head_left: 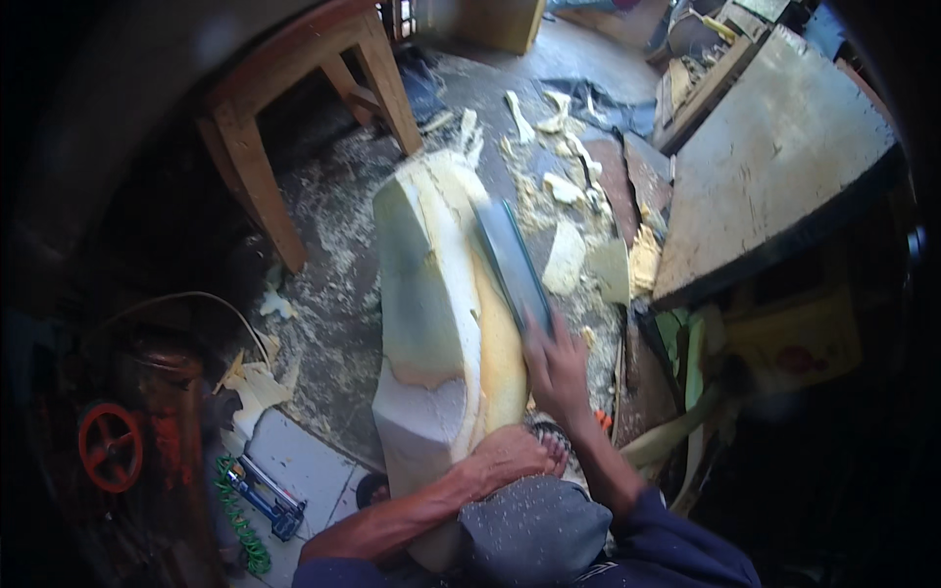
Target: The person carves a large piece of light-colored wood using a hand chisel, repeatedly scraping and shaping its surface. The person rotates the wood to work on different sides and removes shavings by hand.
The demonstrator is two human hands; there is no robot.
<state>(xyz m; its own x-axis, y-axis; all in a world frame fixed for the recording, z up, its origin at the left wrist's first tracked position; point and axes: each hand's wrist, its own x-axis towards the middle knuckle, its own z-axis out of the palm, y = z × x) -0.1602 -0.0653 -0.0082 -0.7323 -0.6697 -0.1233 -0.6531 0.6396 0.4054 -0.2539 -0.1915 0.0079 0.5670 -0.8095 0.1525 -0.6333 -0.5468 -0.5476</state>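
Note:
A long, shaped piece of seat foam (426, 294), white and yellow with a greyish side, stretches away from me in the middle. My left hand (512, 455) lies across its near end, fingers curled down over the right edge. Along the foam's right side, my right hand (557, 367) is closed round the near end of a long flat grey tool (515, 265) with a dark edge. Motion blurs the tool, so its exact kind cannot be made out. Its flat length lies against or very close to the foam's yellowish flank.
Foam scraps (564, 257) and crumbs litter the floor beyond and to the right. A wooden stool (260, 108) stands far left; a worn board (774, 147) juts in at right. Lower left are a red handwheel (110, 448), a blue tool (270, 498) and a green coiled hose (235, 519).

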